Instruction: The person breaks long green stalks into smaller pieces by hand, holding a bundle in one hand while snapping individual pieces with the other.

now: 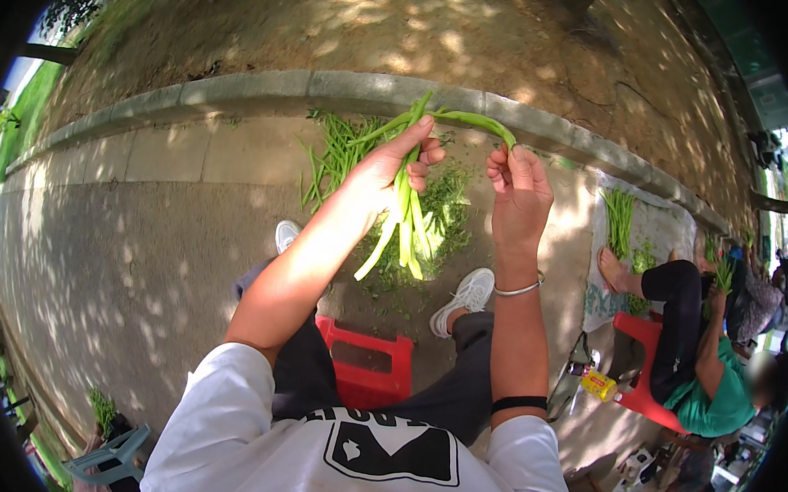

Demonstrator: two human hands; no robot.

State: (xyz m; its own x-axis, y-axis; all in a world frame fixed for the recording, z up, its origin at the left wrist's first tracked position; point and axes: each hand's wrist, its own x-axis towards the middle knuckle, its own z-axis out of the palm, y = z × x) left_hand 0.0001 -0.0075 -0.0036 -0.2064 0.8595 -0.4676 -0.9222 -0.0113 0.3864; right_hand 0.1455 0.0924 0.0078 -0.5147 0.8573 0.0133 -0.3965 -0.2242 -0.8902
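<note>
Partial black lettering [361,416] on white shirt [221,425]; printed bottle label [598,385].

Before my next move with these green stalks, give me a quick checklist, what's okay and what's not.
1. Left hand closed around the bunch of green stalks: ok.
2. Bunch evenly lined up: not ok; its lower ends fan out at different angles.
3. Right hand on the bent stalk: ok; the fingertips are at its end.
4. Stalk pile separate from the leaf scraps: cannot tell; the left hand and forearm hide part of the ground between them.
5. Red stool between the legs bearing your weight: cannot tell; your body hides the rest of it.
</note>
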